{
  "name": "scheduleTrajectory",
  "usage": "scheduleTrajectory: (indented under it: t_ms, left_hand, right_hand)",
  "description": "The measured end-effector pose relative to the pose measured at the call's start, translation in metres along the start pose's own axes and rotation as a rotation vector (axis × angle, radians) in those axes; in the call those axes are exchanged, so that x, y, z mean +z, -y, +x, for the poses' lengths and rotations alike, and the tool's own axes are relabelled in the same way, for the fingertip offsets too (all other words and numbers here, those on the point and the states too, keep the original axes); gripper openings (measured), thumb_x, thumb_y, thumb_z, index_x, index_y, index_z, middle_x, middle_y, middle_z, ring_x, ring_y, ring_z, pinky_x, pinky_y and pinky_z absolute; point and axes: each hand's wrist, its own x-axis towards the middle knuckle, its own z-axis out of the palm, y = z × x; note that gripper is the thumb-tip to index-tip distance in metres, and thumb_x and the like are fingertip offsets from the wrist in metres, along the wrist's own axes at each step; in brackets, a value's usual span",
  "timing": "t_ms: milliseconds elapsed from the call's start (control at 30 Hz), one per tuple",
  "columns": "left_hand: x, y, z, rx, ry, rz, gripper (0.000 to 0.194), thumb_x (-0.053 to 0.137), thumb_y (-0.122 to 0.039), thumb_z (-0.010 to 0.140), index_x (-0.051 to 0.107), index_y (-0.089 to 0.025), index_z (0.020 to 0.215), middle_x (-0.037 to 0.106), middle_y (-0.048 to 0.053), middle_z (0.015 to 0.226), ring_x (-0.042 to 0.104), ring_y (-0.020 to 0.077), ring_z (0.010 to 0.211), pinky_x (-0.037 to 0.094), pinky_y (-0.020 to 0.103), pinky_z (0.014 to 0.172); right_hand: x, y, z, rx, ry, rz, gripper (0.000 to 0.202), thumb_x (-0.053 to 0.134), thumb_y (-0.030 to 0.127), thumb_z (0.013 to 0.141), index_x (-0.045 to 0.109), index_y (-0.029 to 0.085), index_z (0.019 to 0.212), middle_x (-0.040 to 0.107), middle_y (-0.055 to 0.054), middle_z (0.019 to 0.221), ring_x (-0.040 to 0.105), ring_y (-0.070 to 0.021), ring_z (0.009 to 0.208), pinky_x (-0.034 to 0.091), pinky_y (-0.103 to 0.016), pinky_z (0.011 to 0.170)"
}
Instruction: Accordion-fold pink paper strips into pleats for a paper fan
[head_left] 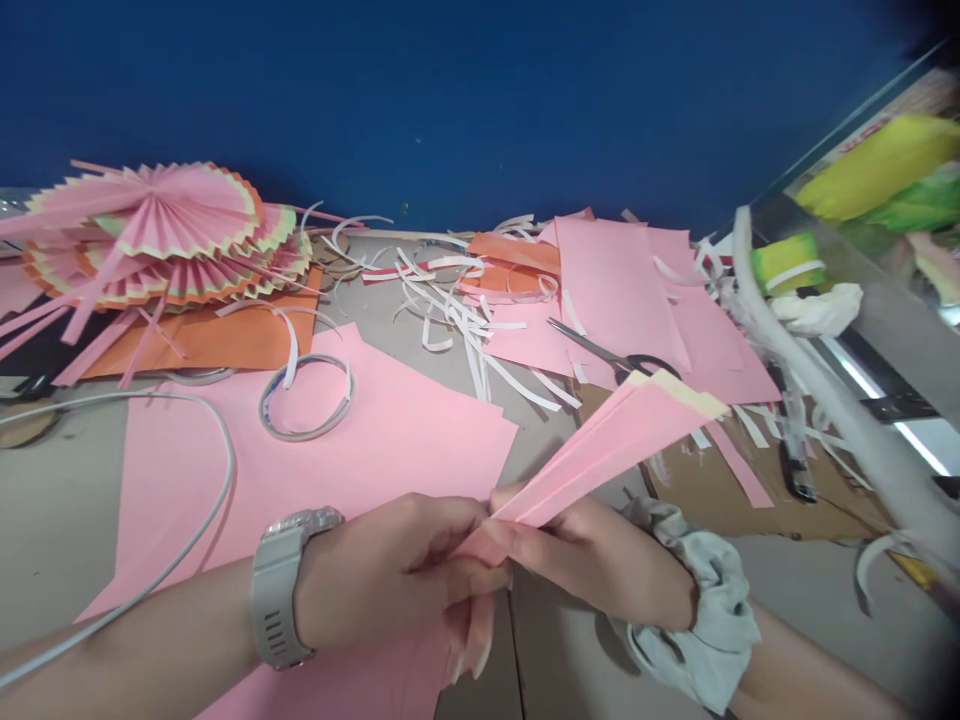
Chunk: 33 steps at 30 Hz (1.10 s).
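Note:
A folded pink paper (607, 450) with pale yellow edging at its wide end points up and to the right between my hands. My left hand (405, 560), with a grey watch on the wrist, pinches its narrow lower end. Further up, my right hand (577, 550) grips the folded layers, thumb on top; a pale green scrunchie circles that wrist. Beneath my left hand lie large pink sheets (405, 420), with a roll of tape (307, 397) on them. Scissors (615, 358) rest just behind the folded paper's wide end.
Pleated pink paper fans (172, 230) are piled at the back left on an orange sheet (285, 325). White paper strips (465, 320) lie scattered mid-table. More pink sheets (615, 280) sit behind the scissors. A white cable (225, 450) crosses the left side; a cutter (796, 465) lies right.

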Motion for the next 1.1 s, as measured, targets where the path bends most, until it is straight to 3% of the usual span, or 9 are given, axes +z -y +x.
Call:
scheduleTrajectory:
  t_ms: [167, 367, 500, 633, 800, 967, 1000, 1100]
  left_hand:
    - [-0.001, 0.004, 0.002, 0.060, 0.070, -0.127, 0.012, 0.047, -0.026, 0.087, 0.048, -0.015, 0.086, 0.062, 0.005, 0.073, 0.060, 0.0101, 0.054, 0.049, 0.025, 0.059]
    - [-0.004, 0.011, 0.004, 0.074, 0.107, -0.194, 0.014, 0.048, -0.029, 0.087, 0.049, -0.015, 0.089, 0.064, 0.006, 0.076, 0.063, 0.0117, 0.054, 0.050, 0.025, 0.054]
    - [-0.006, 0.007, 0.003, 0.065, 0.120, -0.227, 0.020, 0.048, -0.034, 0.087, 0.050, -0.015, 0.094, 0.064, 0.004, 0.071, 0.063, 0.0122, 0.053, 0.051, 0.026, 0.054]
    - [-0.009, 0.005, 0.002, 0.064, 0.140, -0.191, 0.024, 0.051, -0.036, 0.085, 0.051, -0.015, 0.097, 0.067, 0.006, 0.078, 0.064, 0.0128, 0.059, 0.051, 0.027, 0.060]
    - [-0.010, 0.011, -0.001, 0.026, 0.138, -0.078, 0.025, 0.051, -0.040, 0.084, 0.053, -0.016, 0.090, 0.067, 0.004, 0.074, 0.062, 0.0129, 0.068, 0.049, 0.028, 0.068]
    - [-0.011, 0.001, -0.001, 0.063, 0.227, -0.199, 0.049, 0.073, -0.049, 0.059, 0.056, -0.017, 0.092, 0.064, 0.002, 0.076, 0.062, 0.0166, 0.074, 0.048, 0.029, 0.071]
    - [-0.012, -0.002, -0.001, 0.095, 0.243, -0.247, 0.050, 0.069, -0.055, 0.060, 0.055, -0.018, 0.091, 0.063, 0.001, 0.074, 0.062, 0.0168, 0.071, 0.048, 0.030, 0.070]
    - [-0.014, -0.006, 0.000, 0.125, 0.296, -0.322, 0.052, 0.032, -0.062, 0.083, 0.055, -0.015, 0.081, 0.057, 0.001, 0.061, 0.058, 0.0147, 0.055, 0.047, 0.029, 0.059]
  right_hand:
    - [-0.002, 0.000, 0.000, 0.042, 0.045, 0.137, 0.032, 0.038, 0.039, 0.090, 0.043, 0.017, 0.067, 0.042, 0.003, 0.064, 0.042, -0.0096, 0.060, 0.035, -0.022, 0.056]
    - [-0.008, 0.005, -0.001, 0.064, 0.022, 0.033, 0.033, 0.042, 0.039, 0.089, 0.047, 0.017, 0.065, 0.043, 0.003, 0.064, 0.042, -0.0097, 0.061, 0.035, -0.022, 0.057]
    - [-0.020, 0.005, -0.003, 0.112, -0.125, -0.018, 0.037, 0.042, 0.041, 0.089, 0.041, 0.018, 0.059, 0.037, 0.004, 0.057, 0.036, -0.0091, 0.053, 0.031, -0.023, 0.053]
    - [-0.028, 0.001, -0.006, 0.188, -0.219, -0.018, 0.039, 0.042, 0.045, 0.087, 0.040, 0.019, 0.058, 0.037, 0.004, 0.054, 0.035, -0.0105, 0.052, 0.030, -0.025, 0.051]
    - [-0.030, -0.005, -0.009, 0.119, -0.274, 0.086, 0.033, 0.043, 0.044, 0.086, 0.042, 0.020, 0.064, 0.036, 0.003, 0.057, 0.034, -0.0114, 0.051, 0.031, -0.026, 0.049]
    - [-0.021, 0.002, -0.008, -0.015, -0.216, -0.063, 0.035, 0.038, 0.040, 0.089, 0.043, 0.020, 0.061, 0.038, 0.002, 0.061, 0.039, -0.0124, 0.057, 0.037, -0.027, 0.056]
    - [-0.019, 0.005, -0.007, -0.061, -0.183, -0.097, 0.033, 0.039, 0.039, 0.089, 0.045, 0.020, 0.062, 0.040, 0.002, 0.062, 0.042, -0.0131, 0.059, 0.038, -0.027, 0.059]
    - [-0.015, 0.011, -0.004, -0.143, -0.083, -0.180, 0.027, 0.043, 0.035, 0.088, 0.054, 0.022, 0.067, 0.048, -0.001, 0.066, 0.049, -0.0166, 0.063, 0.041, -0.030, 0.061]
